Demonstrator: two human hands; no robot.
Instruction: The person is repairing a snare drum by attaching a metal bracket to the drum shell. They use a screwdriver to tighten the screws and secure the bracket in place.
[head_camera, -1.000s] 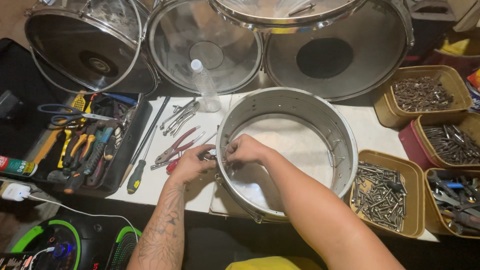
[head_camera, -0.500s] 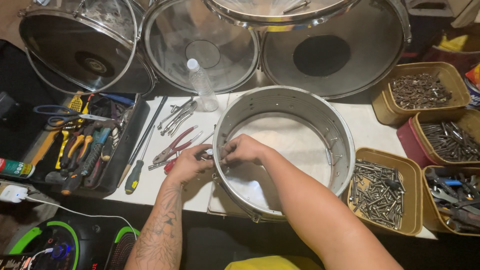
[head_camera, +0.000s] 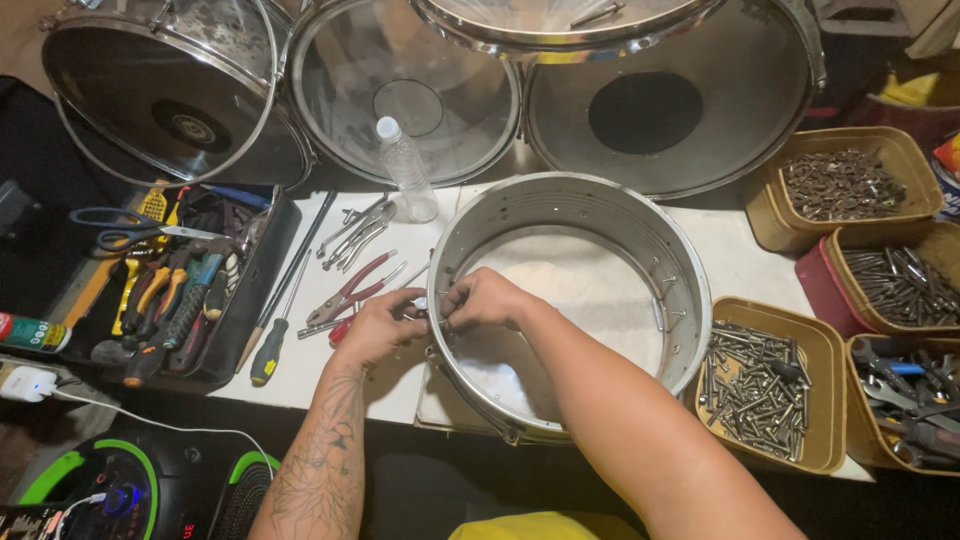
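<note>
A bare metal snare drum shell (head_camera: 600, 215) lies open-side up on the white counter (head_camera: 320, 370), and both hands meet at its left wall. The right hand (head_camera: 490, 298) reaches inside the shell, fingers curled tight against the wall; what they pinch is too small to make out. The left hand (head_camera: 378, 325) is outside the same spot, its grip closed on a small fitting at the rim, though the fitting itself is hidden by the fingers.

Just left of the shell lie red-handled pliers (head_camera: 350, 292), a few wrenches (head_camera: 355, 232) and a green-handled screwdriver (head_camera: 272, 340). Further left sits a black tool tray (head_camera: 265, 270) crowded with hand tools, with blue-handled scissors (head_camera: 125, 222) at its far end. Behind the shell's left side stands a clear plastic bottle (head_camera: 408, 170), and beyond it three large drums (head_camera: 400, 95) lean on edge. To the right of the shell, tan tubs hold tension rods and screws (head_camera: 755, 385).
</note>
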